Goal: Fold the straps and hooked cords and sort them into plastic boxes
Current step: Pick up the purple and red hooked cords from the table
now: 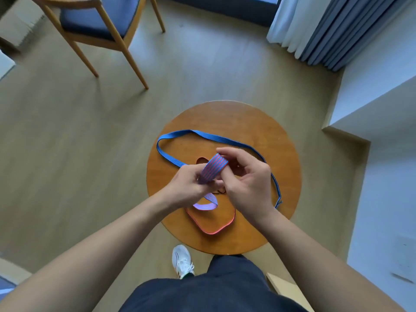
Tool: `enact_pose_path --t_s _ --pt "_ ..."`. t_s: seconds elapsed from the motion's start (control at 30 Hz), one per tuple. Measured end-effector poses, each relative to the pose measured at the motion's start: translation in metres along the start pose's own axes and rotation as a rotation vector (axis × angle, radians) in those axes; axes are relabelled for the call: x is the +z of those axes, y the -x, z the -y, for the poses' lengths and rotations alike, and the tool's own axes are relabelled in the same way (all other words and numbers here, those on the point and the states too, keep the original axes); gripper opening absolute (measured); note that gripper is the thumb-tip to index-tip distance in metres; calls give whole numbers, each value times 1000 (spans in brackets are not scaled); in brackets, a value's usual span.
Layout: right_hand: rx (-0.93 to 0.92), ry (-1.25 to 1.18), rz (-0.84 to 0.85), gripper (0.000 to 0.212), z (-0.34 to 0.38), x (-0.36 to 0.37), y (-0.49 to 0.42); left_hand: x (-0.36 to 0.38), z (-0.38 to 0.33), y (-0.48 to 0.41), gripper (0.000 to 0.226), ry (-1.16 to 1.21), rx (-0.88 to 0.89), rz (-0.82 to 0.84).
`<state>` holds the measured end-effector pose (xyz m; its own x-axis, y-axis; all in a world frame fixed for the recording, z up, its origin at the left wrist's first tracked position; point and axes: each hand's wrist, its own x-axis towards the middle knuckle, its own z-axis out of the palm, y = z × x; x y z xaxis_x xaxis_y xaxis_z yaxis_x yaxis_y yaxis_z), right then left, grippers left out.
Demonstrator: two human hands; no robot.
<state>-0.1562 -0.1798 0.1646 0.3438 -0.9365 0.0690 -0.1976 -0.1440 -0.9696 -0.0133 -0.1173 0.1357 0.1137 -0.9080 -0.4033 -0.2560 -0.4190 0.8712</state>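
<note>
Seen from above, a person's two hands meet over the middle of a small round wooden table [225, 115]. The left hand [186, 186] has its fingers curled around the lower end of a red-and-blue striped strap [213, 168]. The right hand [247, 183] pinches the strap's upper end between thumb and bent fingers. The strap's loose tail curls down onto the table beneath the hands, just beside an orange strap [213, 231] looped at the near edge. A long blue strap [173, 157] lies in a wide loop from the left edge across the far side to the right edge.
</note>
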Motion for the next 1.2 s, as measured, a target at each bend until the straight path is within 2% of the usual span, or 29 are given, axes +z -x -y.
enact_pose_path --t_s 0.07,0.17,0.2,0.27,0.33,0.37,0.47,0.57,0.63,0.7,0.77,0.83,0.9,0.97,1.03,1.13,1.2 --pt "-7 -60 5 29 16 0 -7 -7 -11 5 17 103 10 -47" --pt "20 -13 19 42 20 -7 -12 -23 -36 14 34 193 51 -138" --pt "94 -1 65 47 16 -8 -11 -30 -47 18 35 232 66 -170" --pt "269 95 290 59 7 -3 -4 -43 -70 25 36 337 88 -214" --pt "345 250 532 68 -2 10 9 -51 -91 37 34 409 107 -209" --pt "357 269 593 67 -4 18 15 -54 -99 43 33 423 121 -202" --pt "369 201 642 64 2 34 22 -61 -108 59 35 404 160 -267" --pt "369 217 761 77 12 41 28 -71 -115 75 34 477 182 -323" --pt "379 234 831 72 20 48 36 -77 -121 85 32 514 212 -339" --pt "311 311 767 43 27 55 46 -82 -127 95 22 521 262 -344" --pt "261 349 596 19 37 54 51 -90 -132 98 9 514 283 -387" --pt "262 266 491 18 53 41 55 -106 -129 99 16 507 269 -455" --pt "223 150 480 13 75 21 54 -122 -118 97 19 499 201 -480" --pt "151 60 477 8 102 4 51 -128 -104 94 11 470 126 -471" --pt "84 1 440 12 132 -5 46 -125 -92 90 9 433 65 -459" --pt "-13 -63 422 11 174 -7 41 -109 -85 91 29 422 69 -342" --pt "-62 -92 430 9 196 -6 41 -95 -85 96 34 455 115 -216"
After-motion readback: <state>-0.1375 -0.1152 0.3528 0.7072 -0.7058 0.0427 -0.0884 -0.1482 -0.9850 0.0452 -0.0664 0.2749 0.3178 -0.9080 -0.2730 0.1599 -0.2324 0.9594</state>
